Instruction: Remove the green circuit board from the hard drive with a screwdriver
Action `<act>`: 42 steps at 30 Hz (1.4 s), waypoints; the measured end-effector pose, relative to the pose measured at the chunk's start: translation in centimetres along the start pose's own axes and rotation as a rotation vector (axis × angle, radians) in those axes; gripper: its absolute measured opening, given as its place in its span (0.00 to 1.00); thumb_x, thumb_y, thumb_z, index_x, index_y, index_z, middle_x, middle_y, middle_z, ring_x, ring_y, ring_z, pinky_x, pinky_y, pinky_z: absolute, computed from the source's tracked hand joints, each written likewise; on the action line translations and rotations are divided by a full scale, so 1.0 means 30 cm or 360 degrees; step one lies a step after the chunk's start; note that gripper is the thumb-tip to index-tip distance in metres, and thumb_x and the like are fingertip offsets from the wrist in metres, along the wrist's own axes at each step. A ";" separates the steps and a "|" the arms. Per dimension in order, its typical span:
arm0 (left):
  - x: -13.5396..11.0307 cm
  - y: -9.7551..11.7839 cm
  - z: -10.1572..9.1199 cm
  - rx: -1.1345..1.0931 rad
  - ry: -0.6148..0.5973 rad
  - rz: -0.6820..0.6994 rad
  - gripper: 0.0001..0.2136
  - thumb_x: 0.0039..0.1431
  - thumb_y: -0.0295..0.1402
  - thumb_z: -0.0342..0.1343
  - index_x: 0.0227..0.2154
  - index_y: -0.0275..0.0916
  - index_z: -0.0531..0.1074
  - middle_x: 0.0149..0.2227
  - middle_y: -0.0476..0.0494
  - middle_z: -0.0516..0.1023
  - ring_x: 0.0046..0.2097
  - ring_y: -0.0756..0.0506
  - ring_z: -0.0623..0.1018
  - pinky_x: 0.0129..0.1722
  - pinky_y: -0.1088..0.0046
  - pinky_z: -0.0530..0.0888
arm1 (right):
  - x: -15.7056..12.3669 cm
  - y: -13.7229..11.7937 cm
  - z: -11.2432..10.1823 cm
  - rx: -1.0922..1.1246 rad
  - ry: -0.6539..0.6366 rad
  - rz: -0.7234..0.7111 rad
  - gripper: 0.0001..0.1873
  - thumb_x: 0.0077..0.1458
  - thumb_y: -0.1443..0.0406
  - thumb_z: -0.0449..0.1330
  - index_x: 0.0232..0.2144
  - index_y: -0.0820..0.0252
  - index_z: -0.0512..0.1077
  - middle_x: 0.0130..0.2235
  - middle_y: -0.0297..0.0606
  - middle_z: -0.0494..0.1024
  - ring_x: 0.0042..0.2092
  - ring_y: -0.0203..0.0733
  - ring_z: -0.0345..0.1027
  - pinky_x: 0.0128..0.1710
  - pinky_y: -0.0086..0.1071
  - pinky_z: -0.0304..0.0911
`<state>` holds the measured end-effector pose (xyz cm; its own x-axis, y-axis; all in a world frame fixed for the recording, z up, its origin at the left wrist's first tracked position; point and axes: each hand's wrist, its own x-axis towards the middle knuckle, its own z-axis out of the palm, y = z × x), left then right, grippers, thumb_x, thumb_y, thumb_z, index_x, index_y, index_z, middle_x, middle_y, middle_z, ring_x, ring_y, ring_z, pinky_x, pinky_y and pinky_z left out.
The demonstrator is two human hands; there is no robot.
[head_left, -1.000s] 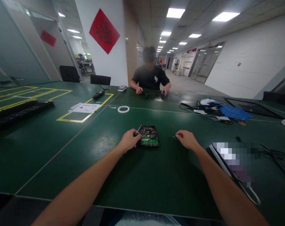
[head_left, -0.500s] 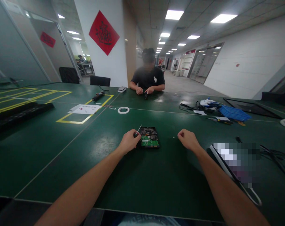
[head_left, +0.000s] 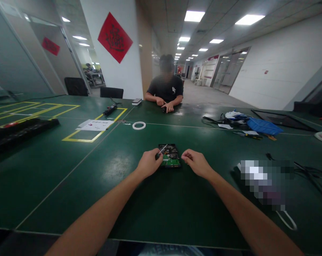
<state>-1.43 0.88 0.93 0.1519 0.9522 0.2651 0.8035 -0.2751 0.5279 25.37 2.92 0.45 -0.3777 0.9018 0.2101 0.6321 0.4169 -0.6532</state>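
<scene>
An opened hard drive [head_left: 172, 151] with a green circuit board lies on the green table before me. At its left edge, my left hand [head_left: 149, 163] is closed around a screwdriver [head_left: 163, 148], whose thin metal shaft slants up to the right over the drive. My right hand [head_left: 196, 161] hovers close to the drive's right edge with thumb and fingers pinched together. Whatever sits in that pinch, if anything, is too small to make out.
A roll of white tape [head_left: 138, 125] lies beyond the drive. Further right are a blue basket [head_left: 264, 126], cables and a pair of pliers [head_left: 247, 134]. A blurred-out device [head_left: 264, 188] is near my right forearm. Across the table sits a person [head_left: 164, 89].
My right hand has moved left, from beside a tiny light piece on the table to the drive's right edge. The screwdriver shaft now leans further over the drive.
</scene>
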 end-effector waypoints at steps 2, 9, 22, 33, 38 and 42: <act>-0.003 0.009 0.000 0.0030 0.0009 0.0076 0.08 0.65 0.35 0.53 0.34 0.41 0.75 0.32 0.47 0.79 0.33 0.46 0.76 0.34 0.72 0.65 | -0.001 -0.008 0.019 0.0121 -0.0030 0.0008 0.11 0.63 0.57 0.58 0.39 0.57 0.74 0.33 0.36 0.79 0.33 0.38 0.72 0.35 0.31 0.65; 0.003 -0.010 0.013 0.0034 0.0010 0.0197 0.08 0.66 0.37 0.54 0.35 0.42 0.76 0.35 0.46 0.80 0.37 0.44 0.77 0.36 0.71 0.67 | 0.000 0.017 0.025 0.0387 -0.0064 0.0145 0.12 0.59 0.56 0.62 0.38 0.59 0.75 0.32 0.36 0.79 0.33 0.39 0.74 0.36 0.33 0.67; 0.009 -0.041 0.019 -0.0042 -0.0086 0.0151 0.07 0.63 0.35 0.55 0.38 0.43 0.78 0.33 0.48 0.80 0.33 0.44 0.78 0.33 0.71 0.66 | 0.006 0.045 0.047 0.0560 -0.0138 0.0259 0.14 0.58 0.56 0.63 0.39 0.60 0.72 0.32 0.35 0.76 0.33 0.37 0.70 0.33 0.31 0.65; 0.011 -0.052 0.033 -0.0147 -0.0064 0.0158 0.07 0.61 0.35 0.57 0.39 0.44 0.78 0.33 0.50 0.80 0.34 0.45 0.78 0.35 0.71 0.67 | 0.002 -0.024 0.069 0.0730 -0.0204 0.0357 0.14 0.54 0.55 0.67 0.36 0.60 0.75 0.33 0.36 0.77 0.33 0.37 0.68 0.34 0.31 0.62; 0.010 -0.050 0.033 -0.0153 -0.0065 0.0154 0.06 0.61 0.34 0.57 0.39 0.43 0.77 0.33 0.50 0.80 0.33 0.46 0.78 0.34 0.71 0.67 | 0.015 0.000 0.090 0.0645 -0.0171 0.0360 0.15 0.53 0.56 0.67 0.36 0.61 0.76 0.35 0.38 0.79 0.37 0.39 0.71 0.39 0.33 0.64; 0.010 -0.045 0.031 -0.0148 -0.0072 0.0152 0.07 0.61 0.34 0.57 0.39 0.43 0.78 0.33 0.50 0.80 0.34 0.45 0.78 0.34 0.71 0.67 | 0.018 0.006 0.091 0.0627 -0.0174 0.0367 0.15 0.53 0.55 0.67 0.37 0.60 0.77 0.36 0.38 0.79 0.38 0.39 0.71 0.39 0.33 0.64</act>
<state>-1.93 1.64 -0.44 0.2530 0.9254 0.2821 0.7277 -0.3742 0.5748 23.43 3.18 -1.53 -0.3400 0.9397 -0.0372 0.4108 0.1128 -0.9047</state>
